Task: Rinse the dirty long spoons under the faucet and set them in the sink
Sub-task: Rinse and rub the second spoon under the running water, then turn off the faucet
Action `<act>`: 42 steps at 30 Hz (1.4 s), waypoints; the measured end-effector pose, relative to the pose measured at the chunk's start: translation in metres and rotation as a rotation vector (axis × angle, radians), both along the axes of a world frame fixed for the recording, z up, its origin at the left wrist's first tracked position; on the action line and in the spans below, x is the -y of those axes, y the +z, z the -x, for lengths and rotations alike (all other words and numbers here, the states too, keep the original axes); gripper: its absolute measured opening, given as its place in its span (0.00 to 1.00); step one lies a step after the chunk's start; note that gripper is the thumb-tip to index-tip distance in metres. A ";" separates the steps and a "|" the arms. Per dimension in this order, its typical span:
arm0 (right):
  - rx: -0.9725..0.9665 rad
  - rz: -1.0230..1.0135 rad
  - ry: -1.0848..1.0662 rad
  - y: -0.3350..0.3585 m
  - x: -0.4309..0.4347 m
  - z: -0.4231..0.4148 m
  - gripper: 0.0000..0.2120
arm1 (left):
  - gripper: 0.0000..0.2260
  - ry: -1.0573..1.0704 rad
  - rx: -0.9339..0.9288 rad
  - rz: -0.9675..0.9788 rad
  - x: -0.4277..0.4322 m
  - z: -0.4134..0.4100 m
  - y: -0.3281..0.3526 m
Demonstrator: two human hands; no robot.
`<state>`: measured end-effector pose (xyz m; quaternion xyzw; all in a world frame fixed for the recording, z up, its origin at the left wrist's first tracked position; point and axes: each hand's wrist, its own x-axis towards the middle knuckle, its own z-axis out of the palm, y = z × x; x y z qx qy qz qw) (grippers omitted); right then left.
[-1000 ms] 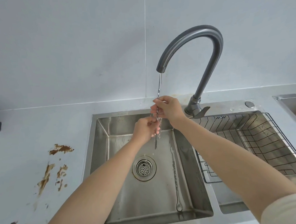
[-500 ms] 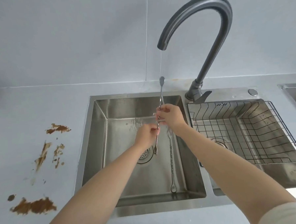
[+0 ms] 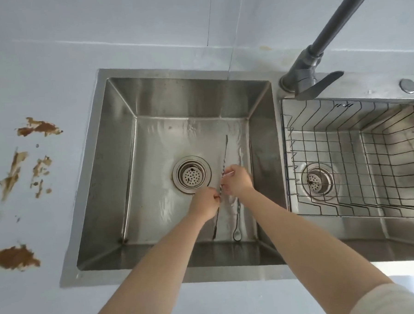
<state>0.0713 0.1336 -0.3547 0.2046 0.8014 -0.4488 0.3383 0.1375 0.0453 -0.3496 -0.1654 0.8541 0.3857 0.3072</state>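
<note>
Both my hands hold one long thin metal spoon (image 3: 224, 156) low inside the left sink basin (image 3: 119, 147), right of the drain (image 3: 191, 174). My left hand (image 3: 205, 203) pinches its twisted stem lower down. My right hand (image 3: 238, 180) pinches the stem just above. The spoon lies nearly lengthwise, close to the sink floor. A second long spoon (image 3: 238, 217) rests flat on the basin floor just to the right, bowl toward me, forked end away. The faucet (image 3: 316, 62) stands at the back right; its spout is out of frame.
A wire basket (image 3: 345, 164) sits in the right basin. Brown sauce smears (image 3: 39, 128) stain the white counter at left, with another patch (image 3: 13, 258) near the front. A round button (image 3: 408, 85) sits behind the right basin. Water films the basin floor.
My hands have brought the spoon down from under the faucet stream to near the sink floor. My view tilted downward, so the faucet spout left the frame.
</note>
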 end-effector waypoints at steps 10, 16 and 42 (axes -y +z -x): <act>0.013 -0.079 -0.005 -0.050 -0.008 -0.014 0.16 | 0.10 -0.018 0.081 0.155 -0.014 -0.006 -0.035; -0.063 -0.148 0.089 -0.053 -0.007 -0.015 0.17 | 0.09 -0.038 0.082 0.202 -0.017 -0.004 -0.035; -0.351 0.283 -0.152 0.199 -0.042 0.054 0.08 | 0.10 0.024 -0.948 0.304 0.025 0.095 0.288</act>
